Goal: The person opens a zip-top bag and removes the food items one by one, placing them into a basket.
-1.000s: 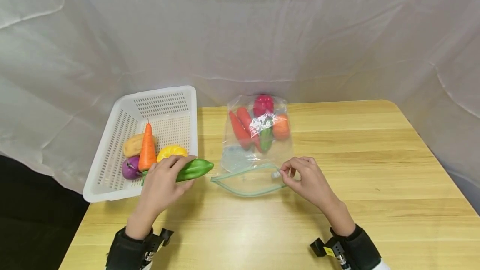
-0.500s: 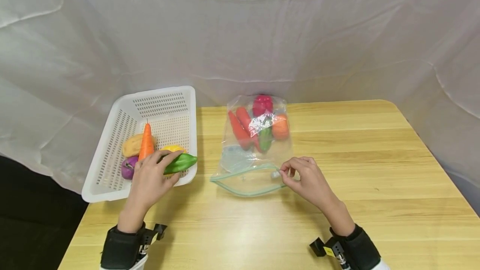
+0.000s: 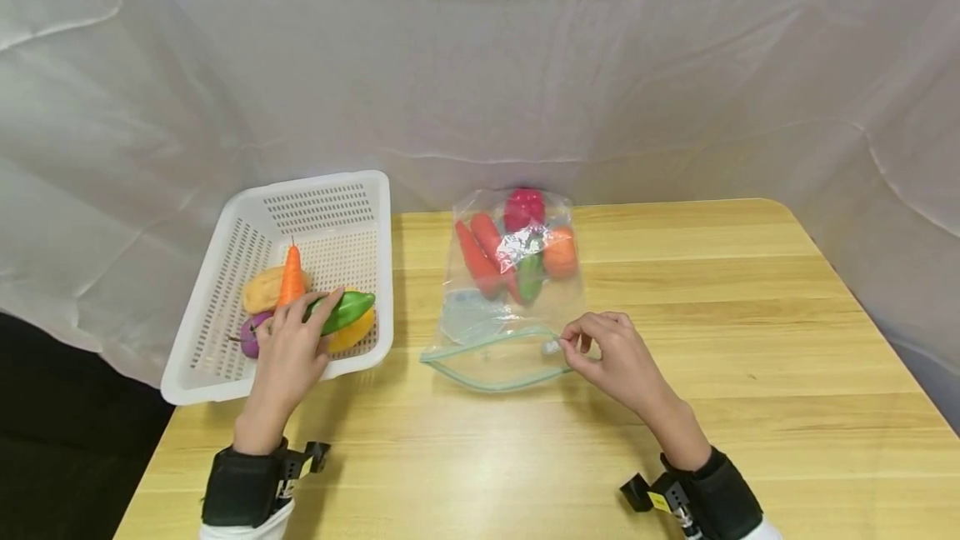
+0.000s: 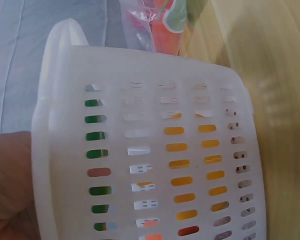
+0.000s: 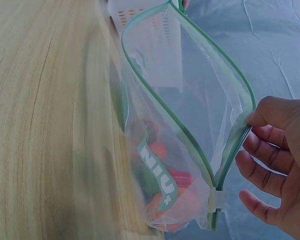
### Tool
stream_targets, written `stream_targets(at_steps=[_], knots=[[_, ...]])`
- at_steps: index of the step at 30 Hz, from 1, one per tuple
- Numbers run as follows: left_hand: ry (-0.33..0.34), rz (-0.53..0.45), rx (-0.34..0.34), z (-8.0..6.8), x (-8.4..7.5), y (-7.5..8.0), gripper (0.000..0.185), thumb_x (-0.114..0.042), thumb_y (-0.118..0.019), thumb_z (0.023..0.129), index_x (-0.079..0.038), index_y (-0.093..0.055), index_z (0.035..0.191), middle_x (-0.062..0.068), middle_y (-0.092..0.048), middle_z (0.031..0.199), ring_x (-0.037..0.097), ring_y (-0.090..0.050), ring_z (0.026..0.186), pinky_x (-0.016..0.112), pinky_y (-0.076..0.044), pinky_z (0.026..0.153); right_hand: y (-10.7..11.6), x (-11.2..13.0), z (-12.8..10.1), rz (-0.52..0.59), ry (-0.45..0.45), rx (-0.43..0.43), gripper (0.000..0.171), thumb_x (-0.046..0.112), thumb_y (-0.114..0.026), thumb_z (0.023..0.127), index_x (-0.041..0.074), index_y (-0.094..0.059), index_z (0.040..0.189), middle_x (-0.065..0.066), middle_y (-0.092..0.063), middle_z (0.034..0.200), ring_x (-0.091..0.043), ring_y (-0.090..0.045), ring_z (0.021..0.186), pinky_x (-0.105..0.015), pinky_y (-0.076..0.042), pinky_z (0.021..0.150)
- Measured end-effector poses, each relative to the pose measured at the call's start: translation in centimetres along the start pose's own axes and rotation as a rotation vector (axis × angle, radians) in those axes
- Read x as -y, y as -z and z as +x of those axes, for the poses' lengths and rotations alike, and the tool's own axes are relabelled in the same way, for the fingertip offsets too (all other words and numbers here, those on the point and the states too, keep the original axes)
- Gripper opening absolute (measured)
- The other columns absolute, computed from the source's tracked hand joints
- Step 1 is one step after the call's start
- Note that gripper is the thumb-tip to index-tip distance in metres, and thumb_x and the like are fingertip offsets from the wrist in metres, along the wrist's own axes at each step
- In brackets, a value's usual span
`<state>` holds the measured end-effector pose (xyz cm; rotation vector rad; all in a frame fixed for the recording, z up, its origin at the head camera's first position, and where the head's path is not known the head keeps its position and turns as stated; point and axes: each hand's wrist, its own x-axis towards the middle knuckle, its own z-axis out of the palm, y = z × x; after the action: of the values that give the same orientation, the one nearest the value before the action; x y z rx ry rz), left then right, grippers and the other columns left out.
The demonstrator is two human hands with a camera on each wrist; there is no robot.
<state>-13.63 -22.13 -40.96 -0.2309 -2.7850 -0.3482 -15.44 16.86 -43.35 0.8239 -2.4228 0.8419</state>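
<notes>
My left hand (image 3: 288, 352) reaches over the near rim of the white basket (image 3: 322, 205) and holds a long green pepper (image 3: 348, 311) between thumb and fingers. Below the pepper lies a yellow ribbed pumpkin-like vegetable (image 3: 352, 338), partly covered. In the left wrist view, the slotted basket wall (image 4: 154, 70) hides most of the pepper. My right hand (image 3: 615, 357) pinches the right corner of a clear zip bag (image 3: 472, 319). Its green-edged mouth gapes. Inside the bag are red peppers (image 3: 480, 261), a magenta bell pepper (image 3: 523, 208), a green vegetable (image 3: 530, 277) and an orange round one (image 3: 559, 252).
A carrot (image 3: 292, 273), a tan potato-like vegetable (image 3: 262, 290) and a purple vegetable (image 3: 251, 336) share the basket. A white slider (image 5: 217, 200) sits on the bag's zip. The wooden table (image 3: 712, 315) extends to the right, with a pale cloth (image 3: 480, 90) behind.
My left hand has carried the green pepper leftward and farther in, from the basket's near right edge to above the yellow vegetable inside. The right hand and bag have stayed put.
</notes>
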Motion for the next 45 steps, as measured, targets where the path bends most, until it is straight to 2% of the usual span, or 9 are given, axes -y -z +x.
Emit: stream_targets(at_steps=[3,7,10,14,22,27,30,35,45], knots=[[0.011,-0.033,-0.005,0.1,0.1,-0.2,0.072,0.018,-0.059,0.067,-0.008,-0.048,0.133,0.025,-0.045,0.132,0.049,-0.040,0.117,0.072,-0.030,0.087,0.0,0.0,0.0,0.003,0.000,0.001,0.013,0.006,-0.071,0.072,0.015,-0.063,0.076,0.008,-0.062,0.068,-0.005,-0.051,0.061,-0.035,-0.043,0.075],[-0.039,-0.096,-0.072,0.3,0.3,-0.6,0.073,0.027,-0.055,0.059,-0.003,-0.053,0.126,0.030,-0.044,0.130,0.052,-0.039,0.117,0.069,-0.035,0.089,0.0,0.0,0.0,0.006,-0.001,0.002,0.013,0.005,-0.071,0.072,0.015,-0.063,0.076,0.008,-0.062,0.068,-0.005,-0.051,0.062,-0.034,-0.042,0.075],[-0.059,-0.139,-0.098,0.4,0.4,-0.9,0.073,0.031,-0.053,0.055,-0.001,-0.055,0.121,0.032,-0.042,0.129,0.053,-0.041,0.116,0.062,-0.045,0.081,-0.1,0.1,0.0,0.008,-0.001,0.002,0.013,0.005,-0.071,0.072,0.015,-0.063,0.076,0.008,-0.062,0.068,-0.005,-0.051,0.062,-0.034,-0.042,0.075],[-0.022,-0.167,-0.055,0.4,0.2,-0.9,0.072,0.031,-0.051,0.056,0.000,-0.055,0.120,0.033,-0.037,0.133,0.054,-0.047,0.108,0.048,-0.053,0.062,0.0,0.1,-0.1,0.008,-0.001,-0.001,0.014,0.005,-0.071,0.072,0.015,-0.063,0.076,0.008,-0.062,0.068,-0.005,-0.052,0.062,-0.033,-0.042,0.075],[0.048,-0.151,-0.042,0.5,-0.2,-0.8,0.062,0.030,-0.052,0.059,0.002,-0.059,0.115,0.033,-0.038,0.135,0.052,-0.053,0.098,0.030,-0.041,0.047,0.0,0.1,-0.1,0.007,0.002,-0.004,0.014,0.005,-0.071,0.072,0.015,-0.063,0.076,0.008,-0.061,0.068,-0.006,-0.052,0.062,-0.034,-0.042,0.075],[0.113,-0.130,-0.215,0.5,-0.2,-1.4,0.044,0.027,-0.048,0.067,0.006,-0.064,0.103,0.032,-0.051,0.123,0.042,-0.057,0.064,0.042,-0.047,0.048,-0.1,0.1,-0.1,0.011,0.005,-0.006,0.014,0.005,-0.072,0.072,0.015,-0.063,0.076,0.008,-0.061,0.067,-0.006,-0.051,0.062,-0.034,-0.042,0.075],[0.159,-0.121,-0.294,0.6,-0.3,-1.8,0.031,0.024,-0.048,0.074,0.009,-0.065,0.095,0.032,-0.055,0.109,0.045,-0.057,0.074,0.051,-0.050,0.060,-0.1,0.0,-0.1,0.009,0.004,-0.006,0.015,0.004,-0.072,0.071,0.015,-0.063,0.076,0.008,-0.061,0.067,-0.006,-0.051,0.062,-0.034,-0.042,0.074],[0.227,-0.089,-0.264,0.5,-0.4,-2.0,0.021,0.017,-0.054,0.076,0.009,-0.067,0.090,0.031,-0.054,0.095,0.046,-0.054,0.087,0.053,-0.047,0.069,-0.2,0.0,-0.2,0.008,-0.008,-0.006,0.016,0.003,-0.072,0.071,0.015,-0.063,0.075,0.009,-0.060,0.067,-0.006,-0.051,0.062,-0.034,-0.041,0.074],[0.205,-0.111,-0.246,0.6,-0.2,-2.1,0.025,0.013,-0.056,0.077,0.006,-0.064,0.099,0.028,-0.057,0.098,0.045,-0.058,0.085,0.053,-0.050,0.068,-0.2,0.2,-0.1,0.016,-0.017,0.007,0.013,0.006,-0.071,0.073,0.016,-0.063,0.076,0.009,-0.060,0.067,-0.007,-0.052,0.062,-0.032,-0.040,0.075]])
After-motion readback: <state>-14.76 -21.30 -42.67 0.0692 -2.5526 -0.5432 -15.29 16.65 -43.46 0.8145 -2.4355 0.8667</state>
